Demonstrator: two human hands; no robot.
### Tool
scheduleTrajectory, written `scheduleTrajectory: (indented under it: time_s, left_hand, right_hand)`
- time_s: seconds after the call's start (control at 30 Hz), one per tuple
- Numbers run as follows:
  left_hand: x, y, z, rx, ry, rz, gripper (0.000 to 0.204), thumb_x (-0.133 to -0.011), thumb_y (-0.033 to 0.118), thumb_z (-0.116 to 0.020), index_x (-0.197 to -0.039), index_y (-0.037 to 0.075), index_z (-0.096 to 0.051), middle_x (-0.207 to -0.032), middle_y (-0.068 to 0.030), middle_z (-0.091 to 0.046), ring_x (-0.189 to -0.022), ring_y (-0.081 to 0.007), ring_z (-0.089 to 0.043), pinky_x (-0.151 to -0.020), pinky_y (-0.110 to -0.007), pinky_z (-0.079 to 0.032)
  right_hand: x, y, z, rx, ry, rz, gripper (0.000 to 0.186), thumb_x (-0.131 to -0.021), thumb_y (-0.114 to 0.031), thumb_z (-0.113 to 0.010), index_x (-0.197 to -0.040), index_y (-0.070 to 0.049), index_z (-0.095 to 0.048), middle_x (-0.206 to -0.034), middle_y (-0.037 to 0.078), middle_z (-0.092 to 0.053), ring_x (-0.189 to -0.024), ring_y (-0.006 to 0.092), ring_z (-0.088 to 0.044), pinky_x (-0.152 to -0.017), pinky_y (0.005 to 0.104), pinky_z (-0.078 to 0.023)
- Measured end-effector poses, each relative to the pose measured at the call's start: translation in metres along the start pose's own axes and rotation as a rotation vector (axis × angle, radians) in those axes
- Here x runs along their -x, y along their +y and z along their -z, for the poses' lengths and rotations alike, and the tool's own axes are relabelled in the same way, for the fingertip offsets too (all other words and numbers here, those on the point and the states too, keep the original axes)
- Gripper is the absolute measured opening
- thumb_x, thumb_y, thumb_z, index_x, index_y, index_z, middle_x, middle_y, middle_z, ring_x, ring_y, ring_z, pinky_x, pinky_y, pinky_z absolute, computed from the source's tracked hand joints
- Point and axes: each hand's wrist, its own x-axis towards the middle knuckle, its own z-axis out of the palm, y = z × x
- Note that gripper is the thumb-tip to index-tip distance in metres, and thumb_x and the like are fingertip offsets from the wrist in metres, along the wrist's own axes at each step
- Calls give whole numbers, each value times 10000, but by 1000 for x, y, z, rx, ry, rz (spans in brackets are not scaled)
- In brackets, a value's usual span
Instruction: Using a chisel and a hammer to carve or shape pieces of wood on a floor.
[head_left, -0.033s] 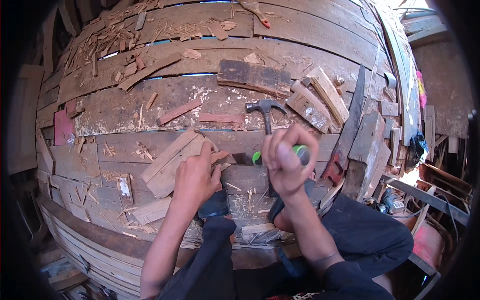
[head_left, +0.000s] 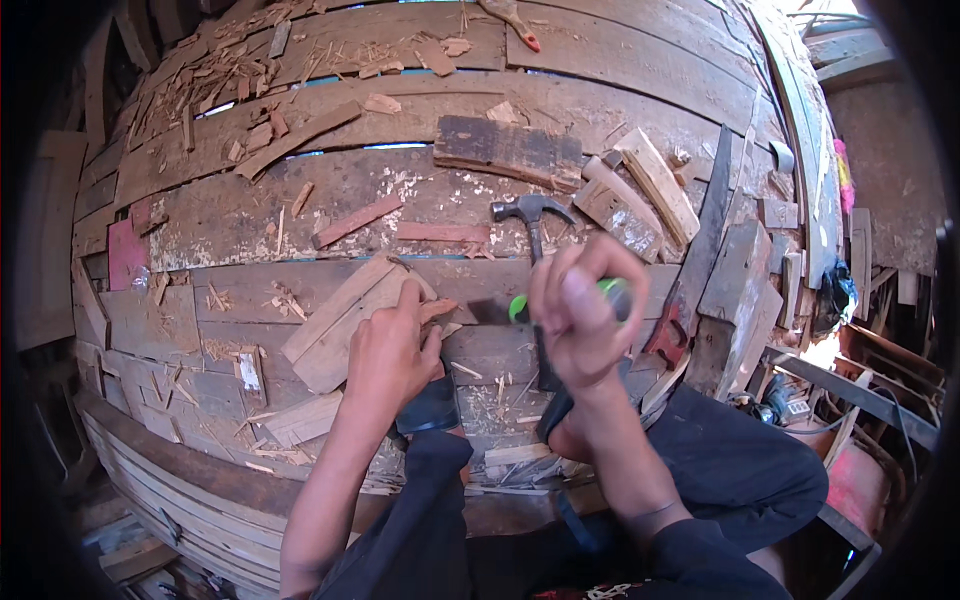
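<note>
My left hand [head_left: 390, 360] has its fingers curled on a pale board [head_left: 325, 335], gripping it beside a small splintered wood piece [head_left: 436, 308]. Just right of it, my right hand [head_left: 585, 315] is closed round a green-handled bladed tool [head_left: 518, 308]; its dark, flat blade points left toward that piece and is somewhat blurred. A claw hammer [head_left: 530, 212] lies above my right hand, its handle partly hidden behind the hand and tool.
A red-handled saw [head_left: 668, 335] lies to the right beside wood blocks [head_left: 735, 280]. A dark plank [head_left: 505, 150], loose boards, chips and a paintbrush [head_left: 510, 22] lie farther away on the planks [head_left: 630, 40]. A power tool [head_left: 775, 405] with a cable is at the lower right.
My right hand has shifted slightly upward with the green-handled tool and is more blurred. My left hand and the board show no clear movement.
</note>
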Motion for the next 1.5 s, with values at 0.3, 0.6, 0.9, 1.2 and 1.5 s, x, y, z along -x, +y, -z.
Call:
scheduleTrajectory:
  time_s: [0.3, 0.6, 0.9, 1.2, 1.5]
  left_hand:
    - [-1, 1, -11, 71, 71, -101, 335, -843, 109, -759, -1057, 31, -512, -857, -230, -725, -824, -485, -693, -695, -565, -541]
    - [2, -16, -10, 123, 133, -54, 345, -823, 55, -775, -1037, 14, -508, -836, -263, -721, -855, -483, -705, -700, -510, -551]
    - [8, -28, -14, 112, 159, -90, 382, -836, 113, -776, -1067, 29, -484, -801, -259, -698, -791, -504, -685, -677, -564, -537]
    - [13, -21, -20, 75, 149, -36, 374, -838, 109, -775, -1046, 21, -476, -806, -247, -704, -803, -501, -688, -674, -571, -537]
    - [9, -19, -16, 130, 182, -71, 355, -835, 82, -772, -1037, 24, -485, -868, -259, -723, -818, -500, -688, -684, -554, -541]
  right_hand:
    - [13, 56, -11, 278, 74, 260, 290, -959, -81, -564, -734, -97, -383, -609, 8, -437, -450, 79, -409, -410, 278, -352]
    - [-18, -19, -29, -174, 135, 101, 332, -910, -32, -669, -681, -62, -432, -590, -10, -467, -511, 70, -391, -474, 270, -319]
    - [-10, 6, -26, -24, 73, 111, 292, -926, -26, -613, -703, -67, -429, -588, -5, -439, -479, 63, -378, -435, 256, -298]
    - [2, 33, -18, 44, 24, 91, 276, -882, 27, -646, -676, -50, -480, -626, 12, -505, -536, 58, -455, -465, 253, -339]
    - [3, 65, -4, 307, -25, 421, 191, -897, 20, -638, -753, -38, -527, -667, 36, -572, -545, 76, -498, -471, 263, -397]
